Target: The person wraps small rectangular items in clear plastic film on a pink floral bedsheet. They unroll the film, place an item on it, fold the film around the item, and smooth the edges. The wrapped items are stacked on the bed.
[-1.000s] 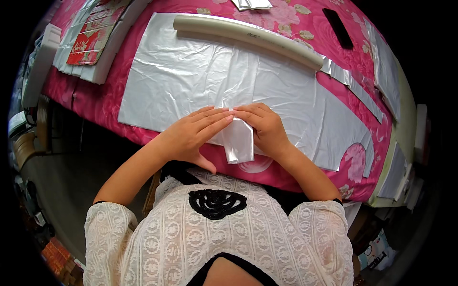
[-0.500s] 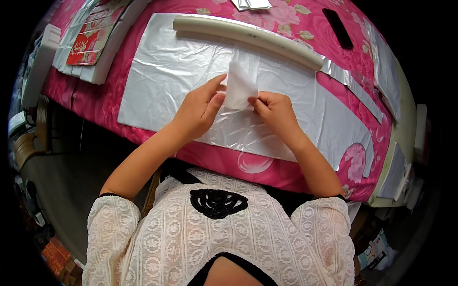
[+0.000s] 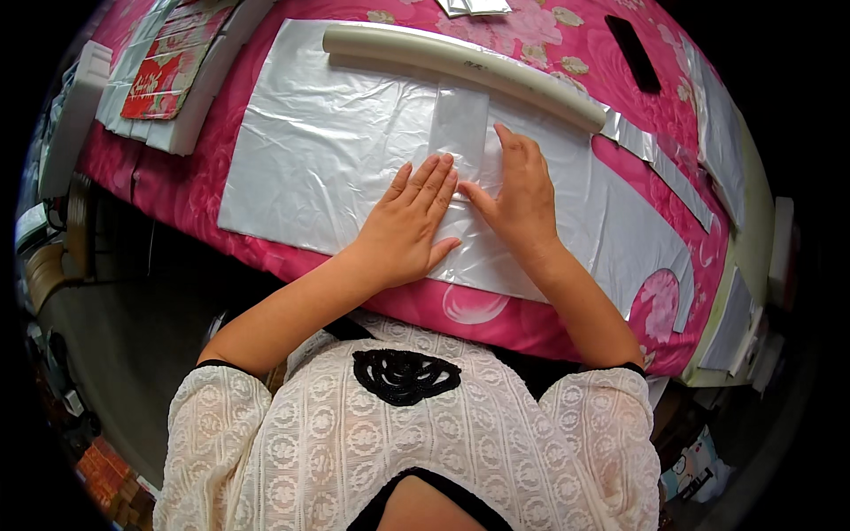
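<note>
Both my hands lie flat, palms down, on the big clear sheet [image 3: 336,150] spread over the pink flowered cloth [image 3: 611,35]. My left hand [image 3: 409,226] has its fingers straight and close together, pointing away from me; the fingertips rest on the near end of a small clear strip [image 3: 459,128]. It grips nothing, only presses. My right hand [image 3: 518,190] is just beside it, also open and flat, fingers a little spread; its forefinger runs along the strip's right edge and its thumb points toward the left hand, nearly touching it. Nothing is held in either hand.

The strip lies on the sheet, long side pointing away from me. Its far end reaches up to the pale roll [image 3: 460,57], which lies across the far edge of the sheet, slanting down toward the right. I cannot tell whether the strip touches the roll or stops just short.

Right of the roll, a narrow silver band [image 3: 660,159] lies on the cloth and runs on toward the right edge. A dark flat object [image 3: 636,53] lies on the cloth beyond the roll. At the far left, a stack of flat packs [image 3: 168,71] with a red top sits on the cloth's corner.
</note>
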Demonstrator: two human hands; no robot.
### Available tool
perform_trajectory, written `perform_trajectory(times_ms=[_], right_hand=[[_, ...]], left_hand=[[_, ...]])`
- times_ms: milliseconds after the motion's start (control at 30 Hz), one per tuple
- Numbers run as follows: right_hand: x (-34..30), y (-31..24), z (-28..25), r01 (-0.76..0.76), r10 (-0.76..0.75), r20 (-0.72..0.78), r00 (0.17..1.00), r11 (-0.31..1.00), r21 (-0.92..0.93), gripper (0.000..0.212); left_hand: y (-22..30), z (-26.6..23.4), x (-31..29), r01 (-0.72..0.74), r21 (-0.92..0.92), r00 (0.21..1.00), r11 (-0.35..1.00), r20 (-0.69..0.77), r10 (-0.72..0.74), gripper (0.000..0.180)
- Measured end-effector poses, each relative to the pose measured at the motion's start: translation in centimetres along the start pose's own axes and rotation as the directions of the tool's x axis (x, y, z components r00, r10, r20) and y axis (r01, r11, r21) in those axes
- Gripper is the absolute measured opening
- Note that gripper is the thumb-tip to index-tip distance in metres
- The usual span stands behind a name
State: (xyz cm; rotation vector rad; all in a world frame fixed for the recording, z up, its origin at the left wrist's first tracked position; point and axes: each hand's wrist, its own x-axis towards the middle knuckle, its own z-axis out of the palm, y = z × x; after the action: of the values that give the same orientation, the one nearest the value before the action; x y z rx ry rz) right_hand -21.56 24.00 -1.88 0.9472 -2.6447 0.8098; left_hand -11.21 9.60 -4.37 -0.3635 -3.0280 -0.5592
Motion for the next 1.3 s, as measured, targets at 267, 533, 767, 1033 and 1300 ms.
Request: perform_trajectory(times_ms=[267,533,767,1033,1300], right_hand=[[1.5,3.4,0.1,0.418,-0.441,0.272,0.856,0.898,0.139,0.038],[2.8,4.0,0.0,0.400,-0.461,0.221,0.860,0.876,0.270,0.040],[-2.4,1.8,-1.1,0.483,-0.551,0.197,0.811,0.820,0.306,0.030],[-3.3,1.6,-1.2,0.250,-0.363,0.199,0.910,0.866,0.433,0.016],[1.0,1.3,-0.9,-0.523,0.210,0.675,0.707,0.798,0.300,0.025]], left_hand=[[-2.0,-0.9,0.7,-0.114,-0.073,0.983,0.991,-0.151,0.102,0.050],[-2.8,-1.0,1.9,-0.219,-0.003,0.933,0.976,-0.293,0.208,0.017],[-1.2,-3.5,-1.8,-0.379,-0.191,0.915,0.905,-0.227,0.335,0.037],[-1.0,-2.6,-2.6,-0.226,-0.200,0.963,0.953,-0.193,0.188,0.047],[-1.4,-2.3,0.6,0.393,-0.663,0.863,0.637,0.025,-0.505,0.049]])
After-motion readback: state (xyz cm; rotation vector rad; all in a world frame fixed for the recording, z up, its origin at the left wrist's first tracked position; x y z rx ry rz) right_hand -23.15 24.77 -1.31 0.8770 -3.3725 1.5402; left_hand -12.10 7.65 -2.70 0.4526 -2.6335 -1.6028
